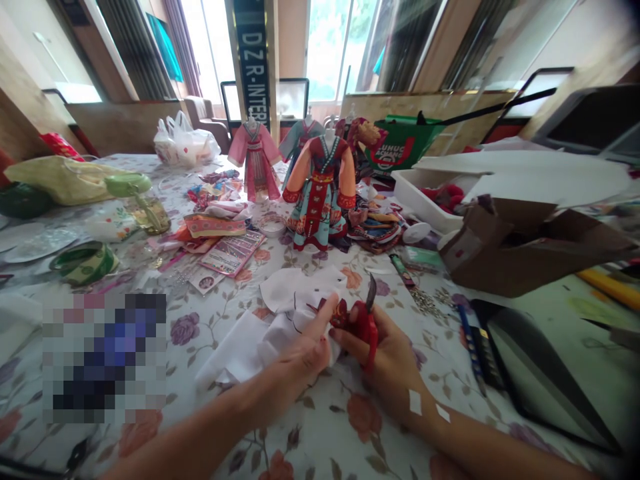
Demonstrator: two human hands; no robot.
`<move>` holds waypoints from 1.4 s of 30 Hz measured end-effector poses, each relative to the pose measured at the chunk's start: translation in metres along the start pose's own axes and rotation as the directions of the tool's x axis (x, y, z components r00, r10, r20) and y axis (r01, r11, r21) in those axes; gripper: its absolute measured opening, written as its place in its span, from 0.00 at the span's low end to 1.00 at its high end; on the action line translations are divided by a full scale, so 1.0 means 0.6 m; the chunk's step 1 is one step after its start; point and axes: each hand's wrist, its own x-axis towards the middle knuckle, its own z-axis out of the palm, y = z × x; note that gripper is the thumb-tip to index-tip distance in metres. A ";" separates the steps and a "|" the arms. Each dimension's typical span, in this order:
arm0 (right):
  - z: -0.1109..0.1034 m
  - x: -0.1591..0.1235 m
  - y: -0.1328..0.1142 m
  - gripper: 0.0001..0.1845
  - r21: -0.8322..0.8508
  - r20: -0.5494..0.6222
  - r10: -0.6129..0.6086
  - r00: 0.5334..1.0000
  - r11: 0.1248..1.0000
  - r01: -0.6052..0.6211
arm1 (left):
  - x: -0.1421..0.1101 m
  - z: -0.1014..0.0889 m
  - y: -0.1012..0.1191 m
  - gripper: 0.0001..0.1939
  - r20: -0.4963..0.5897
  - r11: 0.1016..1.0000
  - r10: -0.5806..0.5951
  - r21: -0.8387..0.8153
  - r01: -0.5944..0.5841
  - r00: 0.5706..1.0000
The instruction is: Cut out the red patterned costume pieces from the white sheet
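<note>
My right hand [395, 350] is closed round red-handled scissors [369, 330], with their dark blade pointing up. Its thumb and fingers also pinch a small piece of red patterned fabric [340, 313]. From the left, my left hand [310, 350] meets the same fabric, its index finger stretched along the edge and the other fingers curled; motion blurs it slightly. Below both hands lies white cloth [280, 333] with a few dark marks, loosely folded on the flowered tablecloth [200, 360]. Part of the fabric is hidden by my fingers.
Several small dresses on stands, including a red one [320, 193] and a pink one [255, 160], face me. Fabric scraps [215, 223] and green tape [85, 262] lie left. At right are a cardboard box [500, 247], a white foam box [425, 200] and a black tablet-like object [540, 367].
</note>
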 end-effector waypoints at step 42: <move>-0.020 -0.027 0.002 0.17 -0.051 0.131 0.055 0.990 0.998 -0.048 | 0.016 -0.036 0.046 0.09 -0.466 0.949 0.146 0.315 0.009 0.872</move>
